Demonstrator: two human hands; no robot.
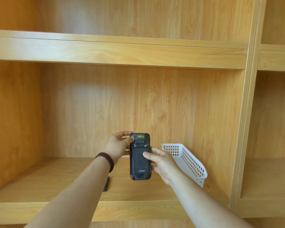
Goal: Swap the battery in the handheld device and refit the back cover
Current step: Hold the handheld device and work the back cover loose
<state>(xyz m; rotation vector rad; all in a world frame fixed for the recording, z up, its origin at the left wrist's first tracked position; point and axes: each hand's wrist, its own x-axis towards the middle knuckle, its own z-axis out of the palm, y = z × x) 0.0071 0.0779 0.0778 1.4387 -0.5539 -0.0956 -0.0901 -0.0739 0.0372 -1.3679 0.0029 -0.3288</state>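
Note:
A black handheld device (139,163) is held upright above the shelf, back side toward me, with its back cover (139,162) on and the "urovo" mark near the bottom. My left hand (118,146) grips its upper left edge, thumb on the top corner. My right hand (161,162) holds its right side, thumb pressed on the cover. A flat black battery (106,184) lies on the shelf, partly hidden by my left forearm.
A white perforated plastic basket (187,160) stands on the wooden shelf (56,180) just right of my right hand, against the back wall. A second shelf board (115,50) runs overhead. An upright divider (242,129) closes the compartment on the right.

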